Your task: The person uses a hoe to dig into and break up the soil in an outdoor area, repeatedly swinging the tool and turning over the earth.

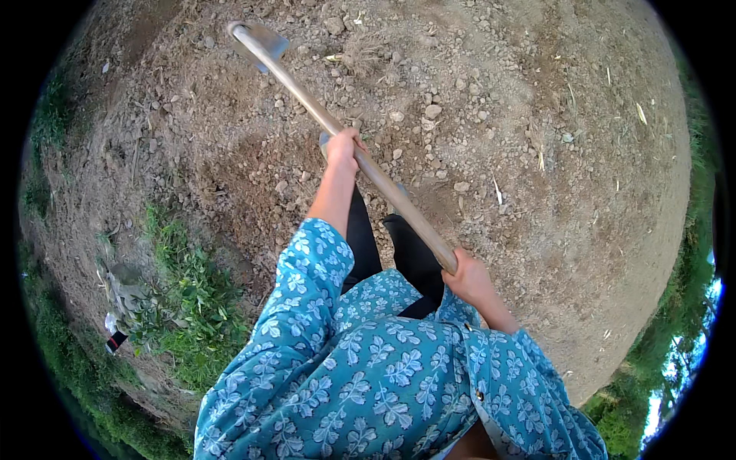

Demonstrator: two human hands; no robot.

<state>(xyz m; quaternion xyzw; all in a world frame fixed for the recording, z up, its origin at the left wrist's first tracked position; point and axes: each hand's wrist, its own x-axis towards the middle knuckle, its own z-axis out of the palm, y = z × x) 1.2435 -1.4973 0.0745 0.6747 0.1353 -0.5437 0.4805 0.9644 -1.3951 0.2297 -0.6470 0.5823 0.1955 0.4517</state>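
Observation:
Both my hands grip the long wooden handle of a hoe [382, 180], which runs from the upper left down to the lower right across my front. My left hand [344, 150] is closed around the middle of the handle. Near its butt end, my right hand [467, 277] is shut on it. At the far end, the hoe's metal blade [270, 41] is off at the upper left, slightly blurred, over loose brown soil [230, 155]. Whether the blade touches the ground, I cannot tell.
Clods and small stones [433, 111] lie over the soil, with dry stalk bits [498, 191] on the right. Leafy green plants [198, 305] grow at the lower left, near a small dark object with a red stripe [116, 341]. My dark-clad legs [411, 247] stand below the handle.

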